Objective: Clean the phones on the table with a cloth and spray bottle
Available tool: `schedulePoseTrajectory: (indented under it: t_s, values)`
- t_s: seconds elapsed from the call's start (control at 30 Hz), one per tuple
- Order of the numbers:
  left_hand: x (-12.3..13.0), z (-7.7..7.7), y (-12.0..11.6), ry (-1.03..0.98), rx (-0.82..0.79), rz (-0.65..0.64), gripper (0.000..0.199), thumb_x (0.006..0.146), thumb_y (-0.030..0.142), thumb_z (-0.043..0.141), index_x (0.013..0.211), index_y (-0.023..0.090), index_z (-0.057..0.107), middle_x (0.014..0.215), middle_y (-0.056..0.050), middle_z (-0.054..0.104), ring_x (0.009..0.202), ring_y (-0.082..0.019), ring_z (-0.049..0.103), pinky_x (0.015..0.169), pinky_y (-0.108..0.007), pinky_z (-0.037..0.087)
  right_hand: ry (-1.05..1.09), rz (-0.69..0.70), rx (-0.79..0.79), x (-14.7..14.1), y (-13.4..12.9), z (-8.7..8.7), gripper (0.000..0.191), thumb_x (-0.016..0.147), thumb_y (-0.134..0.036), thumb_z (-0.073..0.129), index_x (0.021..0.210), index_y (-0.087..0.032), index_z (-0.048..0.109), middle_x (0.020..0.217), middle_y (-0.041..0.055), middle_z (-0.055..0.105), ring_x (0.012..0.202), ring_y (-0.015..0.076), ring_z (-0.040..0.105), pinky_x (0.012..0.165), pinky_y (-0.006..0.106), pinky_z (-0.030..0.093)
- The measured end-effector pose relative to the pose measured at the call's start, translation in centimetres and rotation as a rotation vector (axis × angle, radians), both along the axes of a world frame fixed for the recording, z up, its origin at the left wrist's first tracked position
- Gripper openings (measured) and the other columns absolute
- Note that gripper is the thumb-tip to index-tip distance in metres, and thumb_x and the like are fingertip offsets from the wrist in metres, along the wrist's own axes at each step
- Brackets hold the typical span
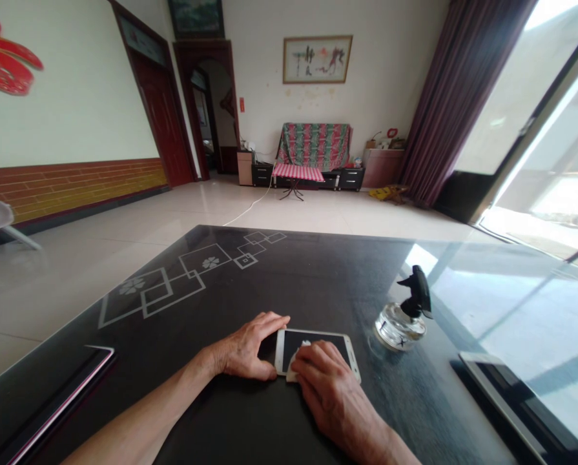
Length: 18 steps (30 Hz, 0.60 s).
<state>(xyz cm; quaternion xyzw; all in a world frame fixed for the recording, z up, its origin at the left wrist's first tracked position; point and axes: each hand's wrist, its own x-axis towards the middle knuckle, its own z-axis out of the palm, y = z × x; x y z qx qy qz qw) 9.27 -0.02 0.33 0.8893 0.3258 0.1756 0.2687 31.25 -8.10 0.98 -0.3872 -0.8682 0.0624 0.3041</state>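
A white smartphone with a dark screen lies flat and sideways on the black tabletop. At its left end, my left hand steadies it, thumb by the near corner and fingers by the far one. My right hand has its fingers bent over a folded whitish cloth and presses it on the screen, hiding much of the phone's middle and near edge. To the right stands a clear spray bottle with a black trigger head, touched by neither hand.
A flat dark object with a shiny rim lies at the table's left. Another flat, silver-edged object lies at the right. Linked grey squares decorate the tabletop's far left. Beyond the table are a checked-cloth stand and a purple curtain.
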Motion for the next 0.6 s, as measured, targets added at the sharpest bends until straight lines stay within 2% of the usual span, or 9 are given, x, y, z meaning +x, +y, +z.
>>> schedulePoseTrajectory:
  t_s: [0.17, 0.3, 0.43, 0.6]
  values:
    - [0.0, 0.3, 0.0, -0.012, 0.008, -0.011, 0.097, 0.056, 0.025, 0.077, 0.143, 0.023, 0.035, 0.133, -0.009, 0.048, 0.121, -0.03, 0.046, 0.107, -0.044, 0.035, 0.031, -0.061, 0.035, 0.5, 0.0, 0.5, 0.02, 0.08, -0.005, 0.049, 0.084, -0.02, 0.063, 0.082, 0.0046, 0.058, 0.081, 0.0198, 0.051, 0.078, 0.038, 0.043]
    - [-0.1, 0.2, 0.0, -0.005, 0.0, -0.013, 0.096, 0.057, 0.025, 0.077, 0.143, 0.024, 0.035, 0.134, -0.009, 0.047, 0.121, -0.03, 0.045, 0.107, -0.044, 0.035, 0.026, -0.202, 0.074, 1.9, 0.5, 0.3, 0.015, 0.073, -0.006, 0.051, 0.069, -0.019, 0.058, 0.073, 0.0041, 0.055, 0.074, 0.0188, 0.049, 0.073, 0.036, 0.039]
    - [-0.2, 0.3, -0.1, -0.002, 0.0, -0.006, 0.096, 0.057, 0.024, 0.077, 0.143, 0.024, 0.034, 0.135, -0.009, 0.046, 0.121, -0.03, 0.045, 0.107, -0.045, 0.035, 0.016, -0.318, 0.09, 3.1, 0.7, -0.1, 0.016, 0.072, -0.007, 0.049, 0.063, -0.019, 0.053, 0.07, 0.0041, 0.052, 0.069, 0.0175, 0.046, 0.069, 0.034, 0.037]
    - [0.0, 0.5, -0.2, -0.006, 0.0, -0.005, 0.096, 0.056, 0.022, 0.077, 0.142, 0.022, 0.036, 0.133, -0.009, 0.047, 0.119, -0.029, 0.046, 0.106, -0.043, 0.036, 0.038, -0.253, 0.067, 2.2, 0.1, -0.1, 0.017, 0.074, -0.006, 0.047, 0.066, -0.019, 0.054, 0.072, 0.0043, 0.052, 0.073, 0.0187, 0.046, 0.071, 0.035, 0.037]
